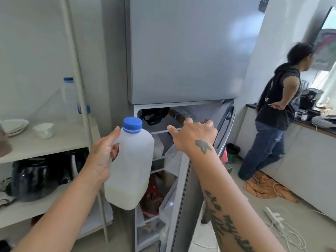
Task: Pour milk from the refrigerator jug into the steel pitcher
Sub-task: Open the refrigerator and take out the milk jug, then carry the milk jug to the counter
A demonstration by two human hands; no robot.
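Note:
A translucent plastic milk jug [131,166] with a blue cap hangs in front of the open refrigerator, a little milk in its bottom. My left hand [101,157] grips it by the handle. My right hand [193,136] rests on the top edge of the refrigerator's lower door [183,206], which stands partly open. Behind the jug the fridge shelves hold bags and bottles. No steel pitcher shows anywhere in the view.
A white shelf unit [54,142] on the left carries plates, a small bowl, a plastic bottle and dark appliances. Another person [276,115] stands at the counter on the right. A cloth [263,186], a power strip [274,217] and cables lie on the floor.

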